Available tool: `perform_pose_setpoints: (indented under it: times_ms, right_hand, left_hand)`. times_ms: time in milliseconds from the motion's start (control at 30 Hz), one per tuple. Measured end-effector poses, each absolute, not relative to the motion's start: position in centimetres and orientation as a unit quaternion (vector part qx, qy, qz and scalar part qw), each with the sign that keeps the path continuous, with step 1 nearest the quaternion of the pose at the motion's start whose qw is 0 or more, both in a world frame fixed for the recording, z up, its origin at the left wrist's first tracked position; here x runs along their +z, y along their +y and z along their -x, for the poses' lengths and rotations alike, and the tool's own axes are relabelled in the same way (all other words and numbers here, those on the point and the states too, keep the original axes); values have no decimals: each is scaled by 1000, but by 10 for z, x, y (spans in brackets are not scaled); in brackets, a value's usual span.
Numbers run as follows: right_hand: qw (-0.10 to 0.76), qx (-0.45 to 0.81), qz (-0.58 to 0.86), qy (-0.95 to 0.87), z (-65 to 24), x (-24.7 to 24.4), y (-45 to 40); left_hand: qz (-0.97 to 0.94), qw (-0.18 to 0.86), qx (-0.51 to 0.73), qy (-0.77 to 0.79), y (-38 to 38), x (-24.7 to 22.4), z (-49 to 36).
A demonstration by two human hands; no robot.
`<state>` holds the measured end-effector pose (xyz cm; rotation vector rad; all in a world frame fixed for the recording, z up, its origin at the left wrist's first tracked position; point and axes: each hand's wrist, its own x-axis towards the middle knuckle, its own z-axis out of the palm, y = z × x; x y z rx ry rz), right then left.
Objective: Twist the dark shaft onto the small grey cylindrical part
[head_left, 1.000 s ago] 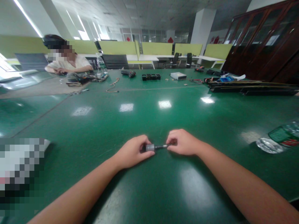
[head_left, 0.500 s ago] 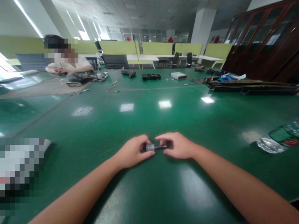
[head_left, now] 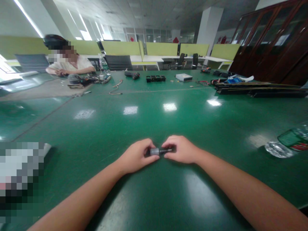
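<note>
Low over the green table, in the middle of the head view, a small tool-like piece has a grey cylindrical collar and a thinner black ribbed shaft pointing right. My left hand is closed round its left end, thumb below and fingers above, which hides that end. Facing it, my right hand curls around the shaft's right end, with thumb and fingertips close on either side. Something dark shows inside its grip, too small and blurred to name.
A plastic bottle lies at the right, and a blurred-out box at the left. Along the far side are a power drill, a black slotted part, a white box and dark bars. A person sits far left.
My right hand has moved slightly left, farther over the shaft, and its fingers have drawn in around it. My left hand has stayed nearly still with the piece.
</note>
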<state>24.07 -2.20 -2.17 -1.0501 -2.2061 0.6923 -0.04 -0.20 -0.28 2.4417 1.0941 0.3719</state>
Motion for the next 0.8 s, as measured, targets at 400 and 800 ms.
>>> perform_pose_setpoints:
  times_ms: [400,800]
  right_hand:
    - [297,223,393,-842,-228,-21,-21]
    - [291,221,377,-851,-231,-23,-19]
  left_hand:
    - [-879,214,135,404,-1,-4,-1]
    - [-878,221,128,404,0,-1,-2]
